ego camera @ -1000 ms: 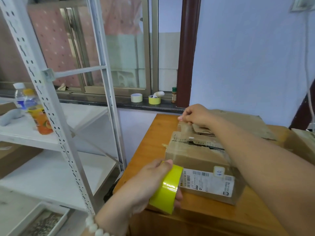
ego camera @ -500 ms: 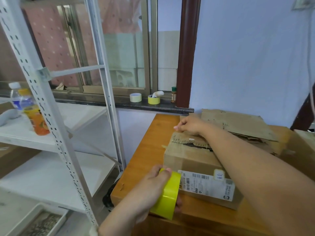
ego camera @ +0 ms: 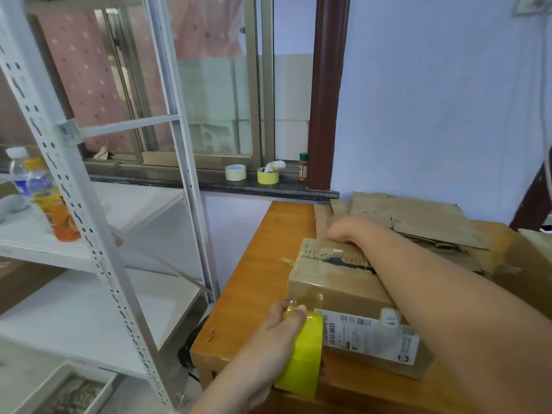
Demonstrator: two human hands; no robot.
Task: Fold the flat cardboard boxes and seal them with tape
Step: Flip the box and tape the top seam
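Where flaps meet, box torn, perhaps taped

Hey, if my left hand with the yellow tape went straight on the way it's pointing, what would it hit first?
The cardboard box: your left hand, gripping the yellow tape roll, points at its near left corner. It looks very close, though depth is unclear.

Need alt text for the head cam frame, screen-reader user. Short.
A person's left hand grips a yellow tape roll at the near left corner of a cardboard box on a wooden table, while the right hand rests on the box's far top edge. Flat cardboard lies behind the box; a white metal shelf stands to the left.
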